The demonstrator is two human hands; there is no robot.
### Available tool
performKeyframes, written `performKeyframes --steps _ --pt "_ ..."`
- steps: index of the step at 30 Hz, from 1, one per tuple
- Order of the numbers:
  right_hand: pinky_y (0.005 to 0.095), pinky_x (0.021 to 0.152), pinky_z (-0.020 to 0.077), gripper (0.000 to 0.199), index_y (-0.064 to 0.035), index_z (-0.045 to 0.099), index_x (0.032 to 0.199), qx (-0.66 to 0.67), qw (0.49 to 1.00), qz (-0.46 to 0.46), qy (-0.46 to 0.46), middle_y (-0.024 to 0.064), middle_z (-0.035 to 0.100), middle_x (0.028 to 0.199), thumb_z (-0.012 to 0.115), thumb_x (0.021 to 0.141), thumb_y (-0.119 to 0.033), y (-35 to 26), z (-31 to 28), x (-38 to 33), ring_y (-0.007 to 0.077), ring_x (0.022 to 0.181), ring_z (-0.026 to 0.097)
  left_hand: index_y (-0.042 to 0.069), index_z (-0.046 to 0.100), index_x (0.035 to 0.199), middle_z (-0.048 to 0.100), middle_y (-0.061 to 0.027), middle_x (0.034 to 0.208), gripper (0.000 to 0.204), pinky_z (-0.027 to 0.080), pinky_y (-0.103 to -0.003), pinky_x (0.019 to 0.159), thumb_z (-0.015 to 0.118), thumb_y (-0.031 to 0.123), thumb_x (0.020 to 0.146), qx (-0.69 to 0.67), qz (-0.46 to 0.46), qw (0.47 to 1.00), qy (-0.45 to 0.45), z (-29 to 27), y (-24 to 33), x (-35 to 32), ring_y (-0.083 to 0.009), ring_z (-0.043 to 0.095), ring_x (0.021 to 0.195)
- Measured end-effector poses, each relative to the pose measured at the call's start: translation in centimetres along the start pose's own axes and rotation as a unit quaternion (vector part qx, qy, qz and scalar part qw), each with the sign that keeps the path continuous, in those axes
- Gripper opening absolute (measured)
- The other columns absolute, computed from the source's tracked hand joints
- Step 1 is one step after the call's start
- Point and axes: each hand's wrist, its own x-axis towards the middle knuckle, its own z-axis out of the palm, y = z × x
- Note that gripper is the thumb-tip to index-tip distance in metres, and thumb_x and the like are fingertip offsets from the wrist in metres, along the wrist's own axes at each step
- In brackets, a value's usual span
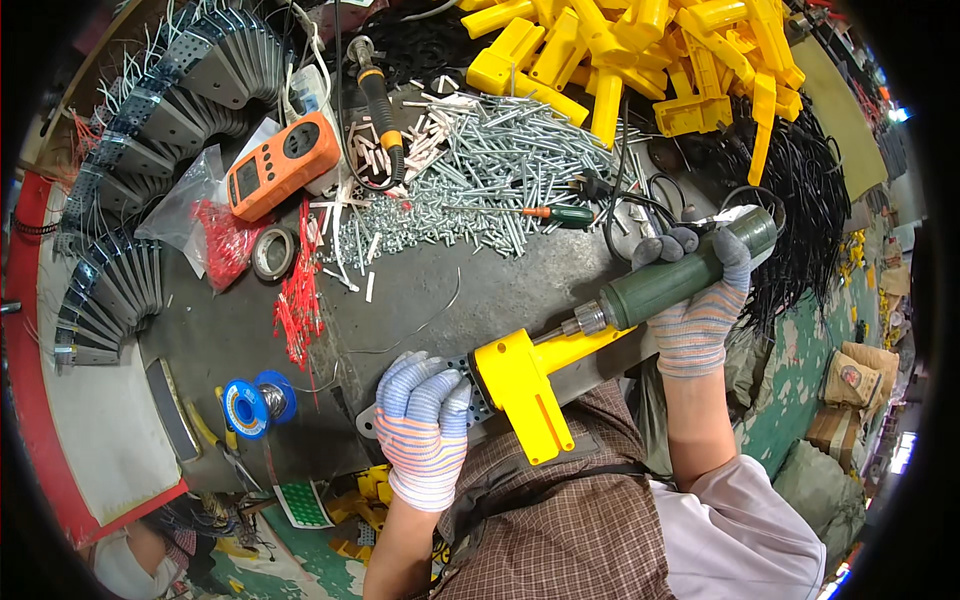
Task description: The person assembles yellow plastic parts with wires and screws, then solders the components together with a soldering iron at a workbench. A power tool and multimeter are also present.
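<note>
My left hand [425, 420], in a striped glove, is closed over a perforated metal plate [483, 388]. The plate's rounded end shows left of the fingers. Joined to it on the right is a yellow plastic housing [520, 385], held at the table's near edge in front of my apron. My right hand [705, 305], gloved too, wraps around a dark green electric screwdriver [665, 285]. Its bit points left and down, against or close to the housing's upper edge; the exact contact cannot be made out.
Loose long screws [520, 150] are heaped mid-table, with a small screwdriver [570, 215] on them. Yellow plastic parts [620, 50] and black cables [800, 190] lie right. Left are an orange meter [283, 165], a soldering iron [380, 110], a solder spool [258, 402] and stacked metal plates [110, 290].
</note>
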Motion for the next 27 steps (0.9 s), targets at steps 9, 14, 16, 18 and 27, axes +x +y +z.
performKeyframes --steps 9,14,16,18,27 --pt "0.0422 0.077 0.0525 0.025 -0.0056 0.062 0.092 0.018 1.0 -0.002 -0.022 0.0064 0.062 0.073 0.069 0.073 -0.02 0.14 -0.49 0.12 0.0215 0.063 0.058 0.01 0.065 0.091 0.062 -0.0079 0.099 0.014 0.05 -0.043 0.085 0.072 0.012 0.079 0.002 0.002 1.0 0.007 0.38 0.07 -0.08 -0.031 0.061 0.096" --pt "0.0409 0.075 0.052 0.026 -0.0045 0.061 0.094 0.025 1.0 -0.004 -0.018 0.006 0.061 0.072 0.068 0.073 -0.018 0.26 -0.19 0.07 0.0202 0.062 0.057 0.01 0.066 0.09 0.062 -0.0075 0.098 0.012 0.05 -0.042 0.086 0.072 0.011 0.08 -0.013 -0.015 0.999 0.025 0.65 0.09 -0.06 -0.0304 0.061 0.096" --pt "0.0407 0.075 0.052 0.026 -0.004 0.061 0.095 0.028 0.999 -0.001 -0.022 0.0056 0.06 0.072 0.068 0.073 -0.018 0.28 -0.11 0.07 0.02 0.062 0.057 0.01 0.067 0.091 0.062 -0.0073 0.099 0.012 0.05 -0.042 0.086 0.072 0.011 0.08 -0.007 -0.008 1.0 0.014 0.56 0.06 0.0 -0.0301 0.061 0.097" --pt "0.0403 0.076 0.0515 0.027 -0.0038 0.06 0.096 0.018 1.0 -0.008 -0.008 0.0047 0.059 0.072 0.068 0.073 -0.017 0.21 -0.15 0.11 0.0197 0.063 0.057 0.01 0.067 0.092 0.062 -0.0071 0.1 0.013 0.05 -0.041 0.086 0.071 0.011 0.08 -0.004 -0.001 1.0 0.008 0.51 -0.04 0.09 -0.0298 0.061 0.098" --pt "0.0394 0.075 0.0513 0.025 -0.0053 0.06 0.095 0.035 0.998 -0.001 -0.061 0.0027 0.058 0.072 0.067 0.074 -0.018 0.38 -0.24 0.07 0.0183 0.063 0.057 0.01 0.067 0.096 0.063 -0.0062 0.106 0.018 0.048 -0.041 0.088 0.067 0.008 0.079 0.02 0.025 0.999 -0.013 0.3 0.14 0.36 -0.0289 0.059 0.1"
